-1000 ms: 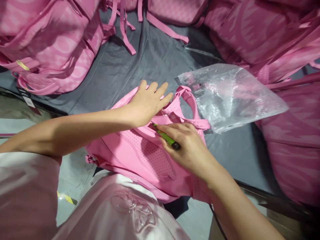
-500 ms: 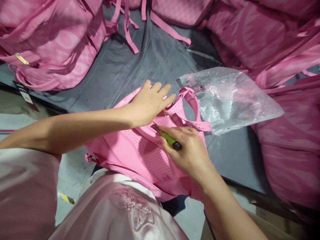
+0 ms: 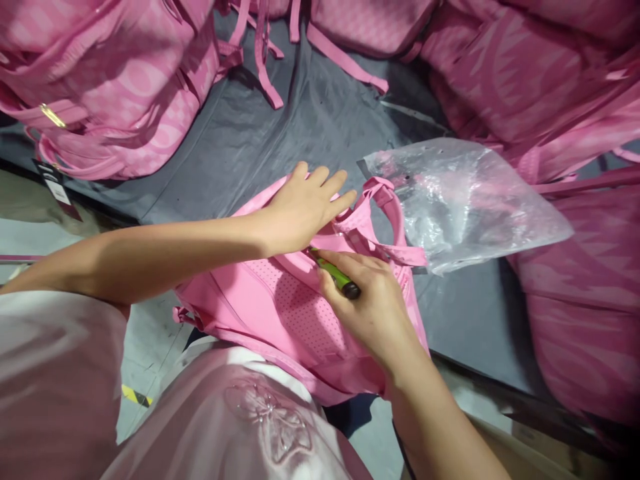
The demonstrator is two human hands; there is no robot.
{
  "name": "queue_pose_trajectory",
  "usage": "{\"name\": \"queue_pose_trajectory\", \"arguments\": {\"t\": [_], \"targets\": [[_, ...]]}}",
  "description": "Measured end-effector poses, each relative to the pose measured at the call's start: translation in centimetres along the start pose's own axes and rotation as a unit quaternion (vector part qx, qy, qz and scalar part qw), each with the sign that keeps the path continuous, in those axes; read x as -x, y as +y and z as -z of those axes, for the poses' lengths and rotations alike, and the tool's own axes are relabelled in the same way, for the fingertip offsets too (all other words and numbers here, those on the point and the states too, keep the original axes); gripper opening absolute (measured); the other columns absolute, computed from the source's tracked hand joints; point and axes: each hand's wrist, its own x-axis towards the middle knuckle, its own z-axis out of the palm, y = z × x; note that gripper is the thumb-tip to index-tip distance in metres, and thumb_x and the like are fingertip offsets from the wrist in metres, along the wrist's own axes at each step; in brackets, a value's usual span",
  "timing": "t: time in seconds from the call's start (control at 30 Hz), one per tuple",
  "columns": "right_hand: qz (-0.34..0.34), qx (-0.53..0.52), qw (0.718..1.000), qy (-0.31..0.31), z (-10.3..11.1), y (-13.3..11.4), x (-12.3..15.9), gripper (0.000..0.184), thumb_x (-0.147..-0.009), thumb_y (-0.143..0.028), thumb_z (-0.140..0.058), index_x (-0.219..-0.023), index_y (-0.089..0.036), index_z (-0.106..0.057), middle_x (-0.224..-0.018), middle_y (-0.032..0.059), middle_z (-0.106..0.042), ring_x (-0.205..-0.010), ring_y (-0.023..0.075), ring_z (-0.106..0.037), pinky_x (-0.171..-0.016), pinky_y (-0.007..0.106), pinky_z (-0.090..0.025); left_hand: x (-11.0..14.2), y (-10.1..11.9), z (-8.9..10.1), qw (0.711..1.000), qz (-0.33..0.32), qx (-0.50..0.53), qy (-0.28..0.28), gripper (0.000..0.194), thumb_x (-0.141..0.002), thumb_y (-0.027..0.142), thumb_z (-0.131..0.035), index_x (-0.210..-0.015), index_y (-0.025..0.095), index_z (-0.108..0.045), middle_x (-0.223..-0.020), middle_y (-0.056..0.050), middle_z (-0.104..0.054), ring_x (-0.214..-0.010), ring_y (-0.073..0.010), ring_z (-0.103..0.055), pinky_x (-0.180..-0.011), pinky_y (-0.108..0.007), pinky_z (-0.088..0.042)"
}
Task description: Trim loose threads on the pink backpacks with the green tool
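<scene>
A pink backpack (image 3: 305, 307) rests in front of me, its dotted back panel facing up, partly over the edge of the grey-covered table. My left hand (image 3: 305, 207) lies on its upper part with fingers spread. Closed around a small green-handled tool with a black end (image 3: 341, 279) is my right hand (image 3: 375, 300). The tool's narrow dark tip meets the bag just below my left palm; its exact kind is unclear. A looped pink strap (image 3: 393, 213) rises from the bag's right side.
A clear plastic bag (image 3: 470, 207) lies right of the backpack. More pink backpacks stand at the left (image 3: 130, 100), and others at the right (image 3: 585, 287). Loose straps (image 3: 345, 60) hang over the grey cover (image 3: 310, 127). Yellow-black tape (image 3: 136, 396) marks the floor.
The view has shifted slightly, so most things sit a little further right. My right hand and the tool have moved slightly relative to the backpack; my left hand stays spread on it.
</scene>
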Motion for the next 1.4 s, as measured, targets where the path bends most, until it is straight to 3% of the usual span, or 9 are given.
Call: {"name": "queue_pose_trajectory", "arguments": {"t": [0.33,0.7,0.83,0.93,1.03,1.17,1.4], "targets": [[-0.013,0.002,1.0,-0.007,0.0,-0.7,0.0,0.03,-0.093,-0.025,-0.057,-0.115,-0.015,-0.074,-0.105,0.0093,-0.079,-0.09,0.0272,-0.074,-0.083,0.042,-0.052,0.2,0.2,0.8,0.999,0.006,-0.031,-0.035,0.079,-0.09,0.026,-0.064,-0.16,0.024,-0.028,-0.168,-0.014,-0.025,-0.141,-0.0376,-0.04,-0.114,-0.052,-0.03],[-0.054,0.048,0.997,-0.021,0.5,-0.8,0.4,0.028,-0.089,-0.02,-0.06,-0.11,-0.014,-0.077,-0.088,0.0084,-0.08,-0.076,0.027,-0.073,-0.075,0.039,-0.05,0.1,-0.1,0.9,0.998,-0.002,-0.045,-0.036,0.087,-0.086,0.027,-0.071,-0.16,0.023,-0.026,-0.169,-0.017,-0.021,-0.141,-0.0372,-0.04,-0.114,-0.051,-0.032],[-0.044,0.0,0.999,0.02,0.1,-0.6,0.8,0.026,-0.089,-0.021,-0.06,-0.109,-0.016,-0.077,-0.095,0.0079,-0.08,-0.08,0.0264,-0.075,-0.077,0.038,-0.052,1.2,-1.4,2.7,0.992,0.037,-0.015,-0.116,0.117,-0.076,0.033,-0.083,-0.164,0.029,-0.006,-0.172,-0.016,0.002,-0.151,-0.0427,-0.023,-0.113,-0.054,-0.038],[-0.009,-0.086,0.994,0.069,-1.4,-0.9,0.7,0.028,-0.092,-0.024,-0.059,-0.111,-0.016,-0.076,-0.101,0.008,-0.08,-0.086,0.0254,-0.076,-0.082,0.038,-0.055,2.1,-1.6,3.8,0.986,0.071,-0.004,-0.151,0.136,-0.071,0.031,-0.086,-0.162,0.033,0.015,-0.171,-0.017,0.015,-0.147,-0.0439,-0.03,-0.104,-0.051,-0.049],[0.002,-0.143,0.984,0.105,-3.1,-1.1,0.5,0.03,-0.092,-0.026,-0.058,-0.114,-0.014,-0.076,-0.107,0.0096,-0.079,-0.096,0.0269,-0.075,-0.087,0.04,-0.056,2.4,-0.9,3.8,0.983,0.088,-0.04,-0.157,0.137,-0.071,0.026,-0.086,-0.161,0.032,0.018,-0.17,-0.017,0.021,-0.143,-0.0426,-0.035,-0.098,-0.05,-0.054],[-0.004,-0.151,0.983,0.104,-4.1,-0.8,0.4,0.034,-0.093,-0.027,-0.056,-0.118,-0.013,-0.075,-0.101,0.011,-0.08,-0.086,0.0271,-0.076,-0.082,0.041,-0.057,2.1,-0.3,2.9,0.98,0.104,-0.08,-0.151,0.138,-0.069,0.02,-0.086,-0.161,0.032,0.017,-0.17,-0.019,0.018,-0.141,-0.0423,-0.036,-0.097,-0.051,-0.056],[-0.014,-0.158,0.984,0.08,-3.5,-0.1,0.3,0.035,-0.093,-0.028,-0.056,-0.118,-0.014,-0.075,-0.095,0.0108,-0.08,-0.078,0.0258,-0.075,-0.079,0.039,-0.056,1.7,-2.1,3.0,0.983,0.039,-0.065,-0.17,0.119,-0.08,0.014,-0.071,-0.163,0.029,0.013,-0.171,-0.02,0.003,-0.142,-0.0403,-0.039,-0.104,-0.045,-0.051]]}}
